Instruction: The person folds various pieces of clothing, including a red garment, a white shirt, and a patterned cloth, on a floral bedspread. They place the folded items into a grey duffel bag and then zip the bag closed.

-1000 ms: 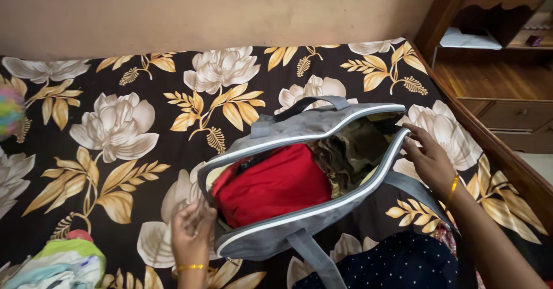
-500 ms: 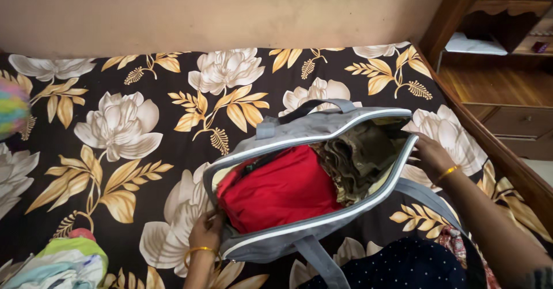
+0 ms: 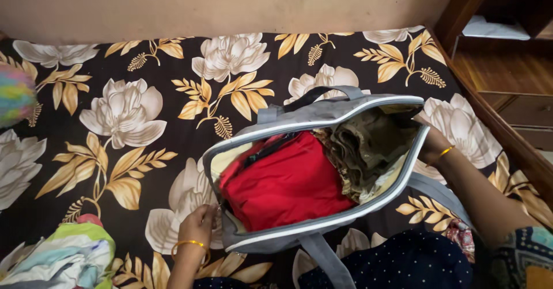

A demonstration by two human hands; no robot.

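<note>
Here, left hand point(image 3: 197, 225) pinched bag point(image 3: 299, 234) end, lower middle. Right hand point(image 3: 431, 146) gripped right end, fingers hidden. Best: pull ends apart, keep red cloth point(image 3: 285, 182) tucked in.

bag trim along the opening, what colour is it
White piping on the grey bag, seen clearly in the head view.

Floral bedsheet point(image 3: 132, 150), folded clothes pile point(image 3: 63, 260), wooden shelf point(image 3: 507, 64)

Our left hand point(image 3: 199, 225) sits low, fingers point(image 3: 210, 214) pinched together, wrist bent upward. Our right hand point(image 3: 429, 145) reaches forward, arm stretched, fingers hidden.
</note>
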